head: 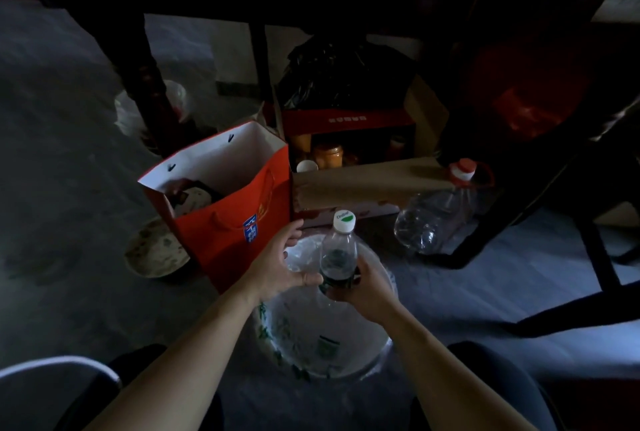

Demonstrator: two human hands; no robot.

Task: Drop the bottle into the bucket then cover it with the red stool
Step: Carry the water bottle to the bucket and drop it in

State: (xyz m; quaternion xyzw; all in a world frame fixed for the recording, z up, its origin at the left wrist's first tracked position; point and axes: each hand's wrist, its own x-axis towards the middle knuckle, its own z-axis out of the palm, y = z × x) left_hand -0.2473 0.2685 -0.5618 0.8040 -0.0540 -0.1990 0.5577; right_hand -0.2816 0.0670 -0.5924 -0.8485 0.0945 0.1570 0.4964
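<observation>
A clear plastic bottle (338, 250) with a white cap and dark label stands upright in my right hand (360, 290), which grips its lower part. It hangs over the open mouth of a white bucket (346, 344) on the floor between my knees. My left hand (277, 264) is spread open beside the bottle, thumb near its base, over the bucket's far left rim. A dim red plastic stool (523, 98) sits in the shadows at the upper right.
An orange paper bag (239, 209) stands just left of the bucket. Behind it is a cardboard box (363, 185) with jars, and a large empty jug (436, 212) lies to the right. Dark furniture legs (595, 257) cross the right side; a dirty bowl (156, 250) lies on the left.
</observation>
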